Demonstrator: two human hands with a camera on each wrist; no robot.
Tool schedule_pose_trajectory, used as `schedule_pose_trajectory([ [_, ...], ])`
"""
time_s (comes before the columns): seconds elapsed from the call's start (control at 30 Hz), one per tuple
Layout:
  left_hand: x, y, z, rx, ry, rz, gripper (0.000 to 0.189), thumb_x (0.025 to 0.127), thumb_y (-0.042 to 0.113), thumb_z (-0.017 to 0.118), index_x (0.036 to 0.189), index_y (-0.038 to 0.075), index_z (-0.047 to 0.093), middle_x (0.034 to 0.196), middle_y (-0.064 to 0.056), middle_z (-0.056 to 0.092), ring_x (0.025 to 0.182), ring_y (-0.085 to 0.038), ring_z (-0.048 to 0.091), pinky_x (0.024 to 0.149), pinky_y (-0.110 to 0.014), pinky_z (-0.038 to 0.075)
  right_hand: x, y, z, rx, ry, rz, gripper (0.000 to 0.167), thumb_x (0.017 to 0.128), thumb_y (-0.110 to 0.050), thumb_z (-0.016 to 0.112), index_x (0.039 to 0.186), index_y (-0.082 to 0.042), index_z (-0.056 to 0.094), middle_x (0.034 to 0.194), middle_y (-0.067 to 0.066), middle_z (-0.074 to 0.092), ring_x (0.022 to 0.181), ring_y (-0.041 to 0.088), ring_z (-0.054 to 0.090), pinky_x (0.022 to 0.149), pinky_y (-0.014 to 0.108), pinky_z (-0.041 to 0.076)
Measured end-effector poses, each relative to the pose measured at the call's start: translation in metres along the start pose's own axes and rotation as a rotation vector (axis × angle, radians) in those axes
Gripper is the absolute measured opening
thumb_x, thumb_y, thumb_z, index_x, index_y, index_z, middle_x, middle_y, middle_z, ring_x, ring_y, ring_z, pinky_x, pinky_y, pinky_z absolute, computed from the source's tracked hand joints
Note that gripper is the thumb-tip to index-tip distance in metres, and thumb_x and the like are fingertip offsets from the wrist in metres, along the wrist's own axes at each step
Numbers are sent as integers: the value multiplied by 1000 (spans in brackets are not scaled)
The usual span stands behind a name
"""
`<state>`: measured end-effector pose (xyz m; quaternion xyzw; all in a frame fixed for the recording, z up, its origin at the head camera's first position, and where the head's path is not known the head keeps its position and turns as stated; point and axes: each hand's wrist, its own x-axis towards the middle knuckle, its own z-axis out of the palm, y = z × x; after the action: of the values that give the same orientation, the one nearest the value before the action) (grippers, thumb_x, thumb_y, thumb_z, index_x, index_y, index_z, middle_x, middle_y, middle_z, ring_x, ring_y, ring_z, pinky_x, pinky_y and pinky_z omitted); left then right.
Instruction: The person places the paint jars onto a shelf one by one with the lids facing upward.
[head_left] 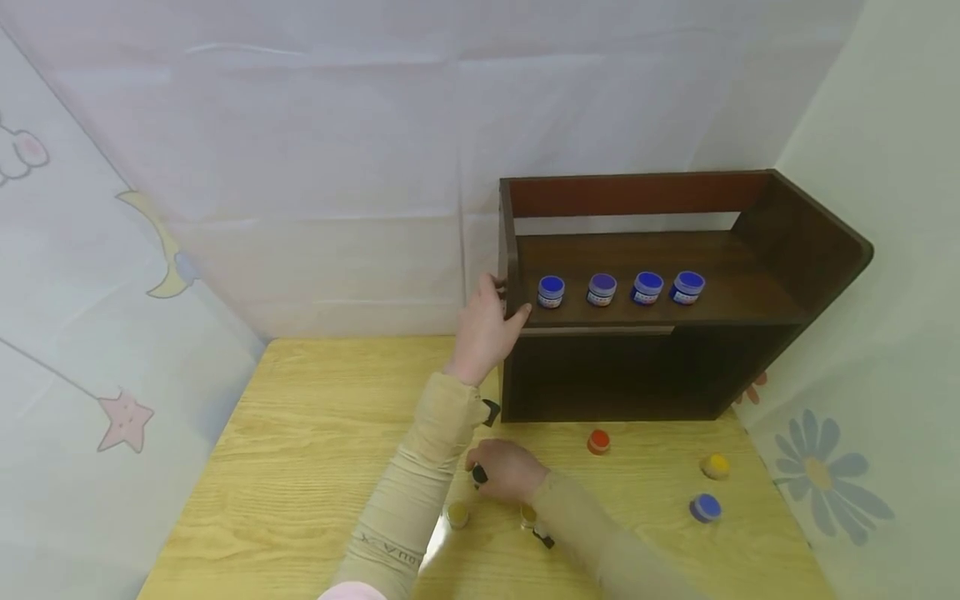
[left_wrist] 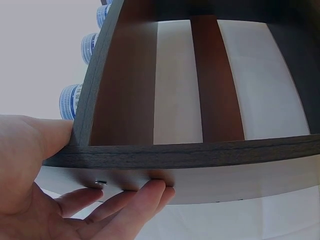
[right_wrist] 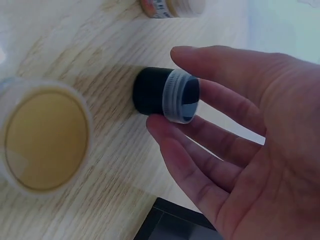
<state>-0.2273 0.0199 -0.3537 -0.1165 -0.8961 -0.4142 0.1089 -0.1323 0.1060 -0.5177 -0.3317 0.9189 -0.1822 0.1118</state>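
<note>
My left hand [head_left: 483,333] holds the left side panel of a dark brown wooden shelf [head_left: 660,321]. In the left wrist view, its thumb lies at the panel's front edge and its fingers [left_wrist: 125,205] rest on the outer face. Low over the table, my right hand [head_left: 510,471] has its fingers and thumb around a small black paint jar [right_wrist: 165,95] with a clear lid. Two jars with yellow-brown tops stand close by: one jar [head_left: 457,514] left of that hand, another jar [head_left: 528,517] partly hidden by the right forearm.
Several blue paint jars [head_left: 602,290] stand in a row on the upper shelf board. On the wood-grain table [head_left: 315,433], a red jar [head_left: 598,442], a yellow jar [head_left: 716,466] and a blue jar [head_left: 706,507] sit in front of the shelf. Walls border the table's back and sides.
</note>
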Motion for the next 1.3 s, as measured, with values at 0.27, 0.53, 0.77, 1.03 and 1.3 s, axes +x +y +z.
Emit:
schedule_pose_trajectory([
  [0.27,-4,1,-1,4,-8,-6,53,98,32,70,135,2,45,125,-14,61,100,-31,66,80,-41,56,5,4,7,38,-76,11,29,72,-2,83,98,-10,74,99,2,67,94,15,62,83,29,52],
  [0.53,-5,1,0,0,-3,0,53,98,32,70,134,3,45,125,-14,61,101,-30,66,80,-41,56,9,11,12,99,-99,36,29,71,-3,86,94,-12,71,93,-3,61,86,11,56,77,26,50],
  [0.77,-4,1,0,-18,-3,-4,52,98,31,70,134,3,45,125,-14,61,101,-29,66,81,-42,55,5,16,10,158,-62,46,28,80,-4,79,106,-12,72,105,-4,64,101,14,61,89,30,50],
  [1.03,-2,0,0,-11,-4,4,53,98,32,70,135,3,45,126,-14,61,104,-31,65,83,-43,55,2,27,3,255,66,16,28,82,-5,75,109,-8,70,104,-4,66,98,14,61,87,32,51],
  [1.3,-1,-1,-1,-10,-5,-5,54,98,32,70,136,3,44,125,-14,62,105,-32,65,84,-44,54,1,33,-18,333,146,-38,23,85,2,65,107,-4,69,107,7,69,101,23,64,91,41,51],
])
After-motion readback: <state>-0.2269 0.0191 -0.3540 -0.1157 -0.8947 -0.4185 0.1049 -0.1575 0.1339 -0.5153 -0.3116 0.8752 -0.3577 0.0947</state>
